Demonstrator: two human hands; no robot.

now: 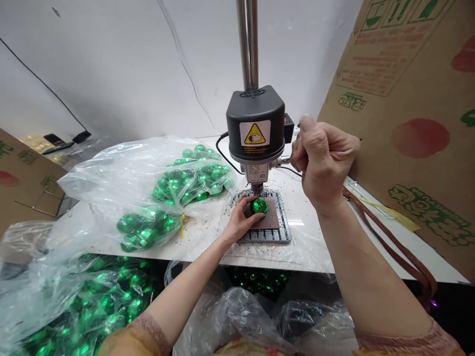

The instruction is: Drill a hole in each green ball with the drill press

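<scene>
1. Find the green ball (260,205) directly below the chuck (257,188) of the black drill head (255,123), over the brown board (273,217) on the grooved base plate (285,233). Too small to tell whether touching a drill bit.
2. Likely to feel light, judging by the glossy, bauble-like look; hollow or solid, impossible to say from outside.
3. Probably stiff but thin-skinned, so liable to crack or dent under a hard squeeze.
4. Expect some slipperiness from the smooth, shiny facets, and a readiness to roll or spin on the flat board.
5. Best held low around the sides, pressed lightly downward, with the top left bare and fingertips well away from the chuck.
6. Grasping the ball with the left hand (242,218): thumb along the near side, fingers curled round the left and far side, parted only as far as the ball requires. Leaving the upper facets exposed.
7. Clenching the right hand (321,155) into a raised fist at the metal lever (284,160), apparently wrapped around the outer end; hidden inside the curled fingers, so impossible to see the exact grip.
</scene>
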